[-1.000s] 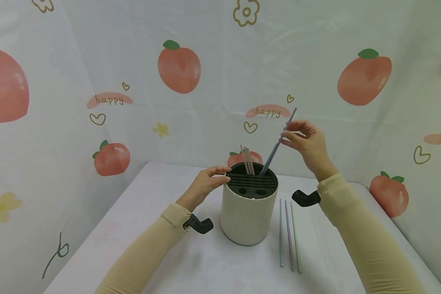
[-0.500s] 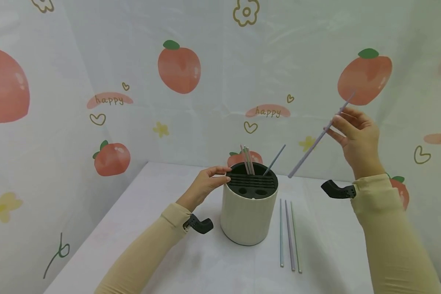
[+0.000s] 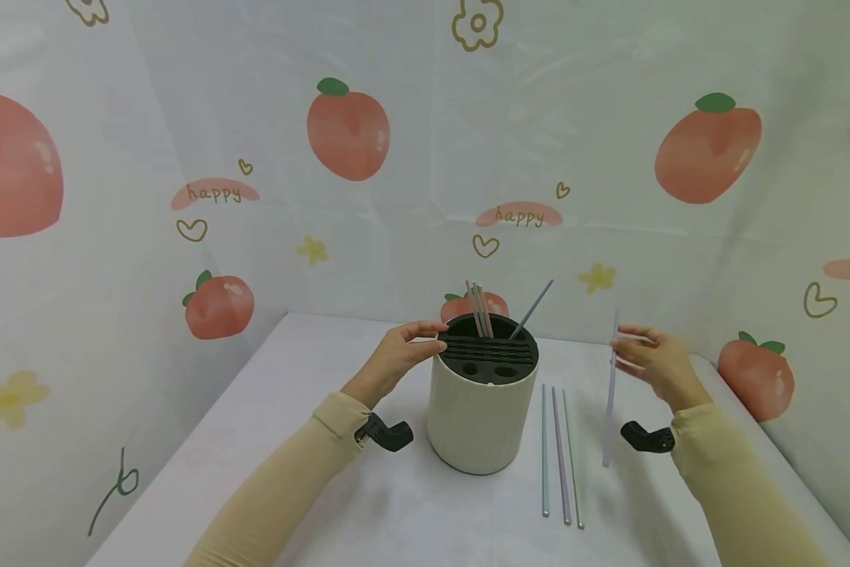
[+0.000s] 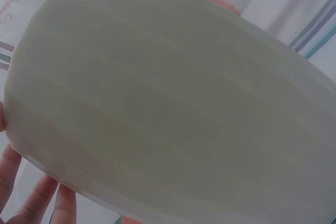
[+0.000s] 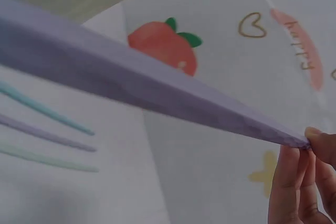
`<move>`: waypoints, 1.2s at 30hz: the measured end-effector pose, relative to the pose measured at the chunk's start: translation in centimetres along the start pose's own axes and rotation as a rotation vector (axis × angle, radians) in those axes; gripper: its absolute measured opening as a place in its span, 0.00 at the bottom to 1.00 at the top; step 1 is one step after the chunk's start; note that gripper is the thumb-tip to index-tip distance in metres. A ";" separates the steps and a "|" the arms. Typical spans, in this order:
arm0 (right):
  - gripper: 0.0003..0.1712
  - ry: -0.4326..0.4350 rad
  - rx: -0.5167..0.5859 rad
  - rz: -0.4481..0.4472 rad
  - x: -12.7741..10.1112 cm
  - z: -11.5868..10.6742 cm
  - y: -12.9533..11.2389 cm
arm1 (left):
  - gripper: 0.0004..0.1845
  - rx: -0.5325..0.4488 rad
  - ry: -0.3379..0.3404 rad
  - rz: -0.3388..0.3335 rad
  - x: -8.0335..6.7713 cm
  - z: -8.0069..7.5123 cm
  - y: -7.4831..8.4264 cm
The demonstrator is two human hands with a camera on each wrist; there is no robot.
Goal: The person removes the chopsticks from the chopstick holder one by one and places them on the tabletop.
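Note:
My right hand (image 3: 655, 361) pinches a light purple chopstick (image 5: 173, 87) near its thin upper end. The chopstick hangs nearly upright above the table, to the right of three chopsticks lying side by side: blue (image 3: 545, 453), purple (image 3: 562, 457) and green (image 3: 574, 461). My left hand (image 3: 395, 354) holds the rim of a cream utensil holder (image 3: 476, 425) with a black slotted top (image 3: 487, 358). Inside its rear opening stand several pink and green chopsticks (image 3: 480, 309) close together. A blue chopstick (image 3: 533, 307) leans to the right in the same opening.
The holder stands on a white-covered table (image 3: 269, 472). A white backdrop (image 3: 410, 236) printed with peaches, flowers and the word "happy" rises behind and at the sides. Dark cameras (image 3: 647, 437) are strapped to both wrists.
My right hand has lifted the purple chopstick out of the holder, moved right, then lowered it toward the table. The blue chopstick stayed in the holder. My left hand kept its place.

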State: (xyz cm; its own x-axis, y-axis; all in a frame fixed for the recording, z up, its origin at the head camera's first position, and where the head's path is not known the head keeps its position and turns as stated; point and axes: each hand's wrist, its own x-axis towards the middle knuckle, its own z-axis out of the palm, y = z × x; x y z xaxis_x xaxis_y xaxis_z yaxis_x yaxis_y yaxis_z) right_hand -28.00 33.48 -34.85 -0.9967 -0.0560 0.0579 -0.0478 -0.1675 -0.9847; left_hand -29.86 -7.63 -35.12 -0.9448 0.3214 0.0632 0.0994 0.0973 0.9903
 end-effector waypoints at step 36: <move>0.26 0.140 -0.633 0.322 0.1 1.0 11.4 | 0.20 0.009 0.008 0.006 0.0 0.0 0.0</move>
State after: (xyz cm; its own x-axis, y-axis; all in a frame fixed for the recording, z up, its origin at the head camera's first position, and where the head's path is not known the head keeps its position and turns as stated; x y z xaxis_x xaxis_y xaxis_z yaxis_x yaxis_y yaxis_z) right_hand -28.53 30.55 -45.89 -0.9646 0.1271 -0.2309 0.2635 0.4404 -0.8583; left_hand -29.87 -7.67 -35.12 -0.9468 0.3140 0.0701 0.1075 0.1035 0.9888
